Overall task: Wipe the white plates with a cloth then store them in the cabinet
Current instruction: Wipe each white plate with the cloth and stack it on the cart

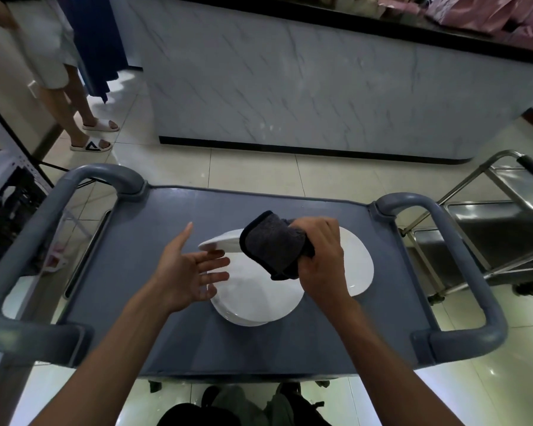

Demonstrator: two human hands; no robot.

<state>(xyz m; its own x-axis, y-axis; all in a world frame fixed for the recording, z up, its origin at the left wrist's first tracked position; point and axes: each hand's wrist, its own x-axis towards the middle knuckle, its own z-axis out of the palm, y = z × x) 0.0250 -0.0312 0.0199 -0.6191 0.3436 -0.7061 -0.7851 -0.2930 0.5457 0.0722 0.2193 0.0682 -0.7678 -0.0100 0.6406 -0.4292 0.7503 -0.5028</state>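
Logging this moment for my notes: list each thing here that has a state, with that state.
Left hand: open, fingers straight, at the plate's edge.
Right hand: gripping the cloth.
Cloth: dark grey, folded, held above the plates.
Tilted plate: one edge lifted.
Plates: lying flat on the cart.
Cart: grey, carrying the plates.
Steel trolley: shelf bare.

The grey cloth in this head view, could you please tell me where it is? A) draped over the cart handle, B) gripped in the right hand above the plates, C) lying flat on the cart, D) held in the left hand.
B: the right hand grips the folded grey cloth above the white plates, while the left hand is open with straight fingers.
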